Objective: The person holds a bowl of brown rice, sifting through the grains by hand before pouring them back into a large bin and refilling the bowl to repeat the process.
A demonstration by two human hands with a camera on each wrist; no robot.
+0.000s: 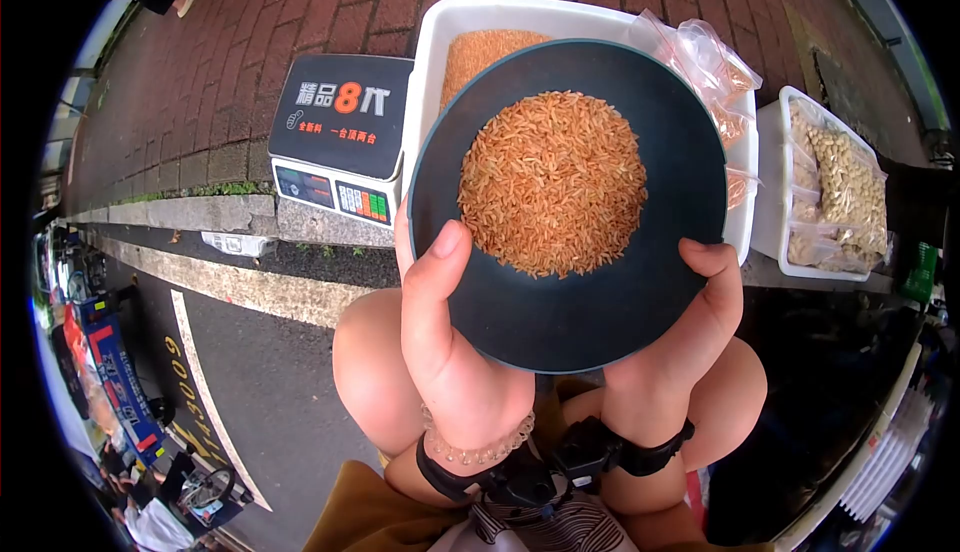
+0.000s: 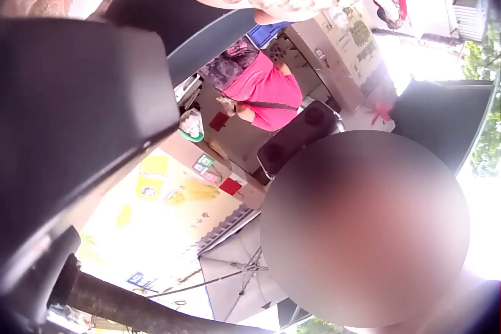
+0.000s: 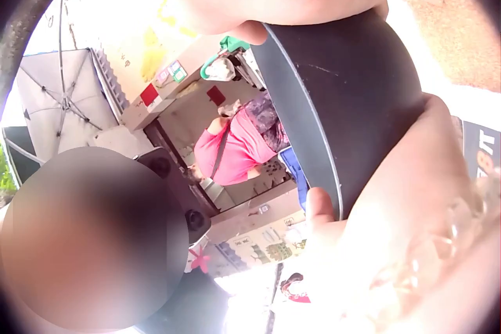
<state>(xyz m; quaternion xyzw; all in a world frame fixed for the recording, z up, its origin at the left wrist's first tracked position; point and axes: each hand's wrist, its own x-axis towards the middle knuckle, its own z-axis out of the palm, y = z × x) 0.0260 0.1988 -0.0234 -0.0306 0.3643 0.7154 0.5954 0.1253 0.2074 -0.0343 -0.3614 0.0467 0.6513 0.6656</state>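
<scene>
A dark round bowl (image 1: pixel 560 322) with a heap of reddish-brown rice grains (image 1: pixel 553 184) in its middle is held up over a white tub. The left hand (image 1: pixel 440 322) grips its left side, thumb on the rim and inner edge, a beaded bracelet at the wrist. Gripping the lower right side is the right hand (image 1: pixel 690 327), its thumb bent over the rim. In the right wrist view the bowl's dark outside (image 3: pixel 352 91) shows between both hands. The left wrist view has part of the bowl (image 2: pixel 176 17) at the top; most fingers are hidden there.
The white tub (image 1: pixel 435 42) holds more grain and plastic bags (image 1: pixel 700 62). Left of it stands a scale (image 1: pixel 340 117) with a black top. On the right is a white tray (image 1: pixel 785 117) of bagged pale pieces. A person in a pink top (image 2: pixel 270 95) is in the background.
</scene>
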